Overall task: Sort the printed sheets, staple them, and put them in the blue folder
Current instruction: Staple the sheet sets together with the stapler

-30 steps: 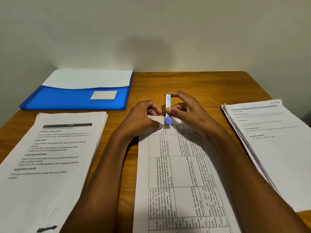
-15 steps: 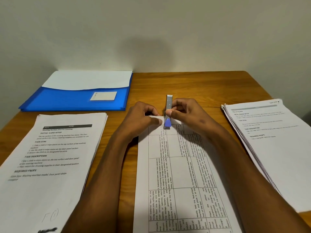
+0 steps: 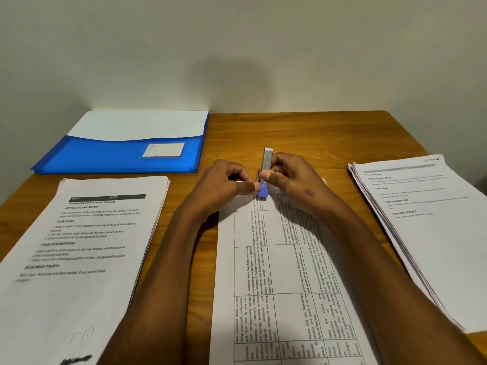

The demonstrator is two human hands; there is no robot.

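A small silver stapler with a blue tip sits over the far edge of the printed table sheets in the middle of the desk. My right hand grips the stapler between thumb and fingers. My left hand pinches the far edge of the same sheets just left of the stapler's blue tip. The blue folder lies at the back left with white paper in its pocket. One stack of printed sheets lies at the left, another stack at the right.
The wooden desk ends against a plain wall at the back. Its right edge runs close past the right stack. A white label sits on the folder's pocket.
The stapler and both hands have barely shifted; my right hand now sits slightly lower on the stapler, its blue tip pressed down at the sheets' edge.
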